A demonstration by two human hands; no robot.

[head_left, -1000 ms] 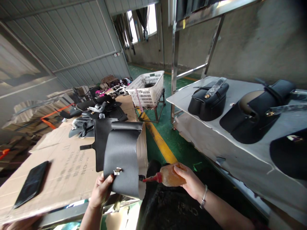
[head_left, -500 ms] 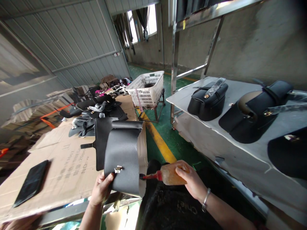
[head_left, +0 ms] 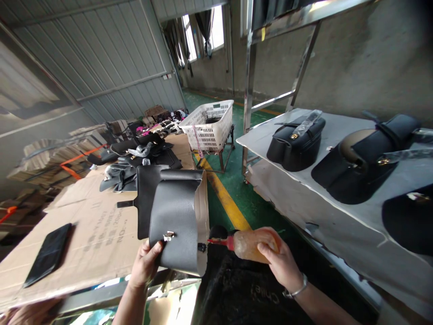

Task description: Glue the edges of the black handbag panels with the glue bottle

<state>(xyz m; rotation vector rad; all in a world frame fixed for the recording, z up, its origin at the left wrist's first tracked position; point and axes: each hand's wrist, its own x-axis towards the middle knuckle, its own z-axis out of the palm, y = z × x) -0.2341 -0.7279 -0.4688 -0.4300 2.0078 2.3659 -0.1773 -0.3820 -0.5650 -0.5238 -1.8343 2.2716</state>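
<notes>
In my left hand (head_left: 148, 262) is a black leather bag body (head_left: 176, 205), curved, with a metal clasp (head_left: 168, 235) on its front. My thumb presses on the front near the clasp, and the other fingers are mostly hidden behind it. A flat black flap with a narrow tab (head_left: 126, 204) extends from its left side onto the cardboard. My right hand (head_left: 282, 262) is wrapped round a squeeze bottle (head_left: 252, 245) of amber liquid, held sideways. Its red nozzle (head_left: 218, 242) points left, just off a small dark piece (head_left: 202, 247) at the bag's pale inner edge.
Cardboard (head_left: 91, 239) covers the table at left, bearing a black flat panel (head_left: 49, 253) and a pile of black bag parts (head_left: 145, 155). Behind stands a white basket (head_left: 208, 131). Several black bags (head_left: 297, 142) sit on the rack shelf (head_left: 252, 141) at right.
My right hand has drawn the bottle to the right, and its nozzle has come away from the bag's edge. My left hand keeps its hold on the bag body. The view has shifted slightly.
</notes>
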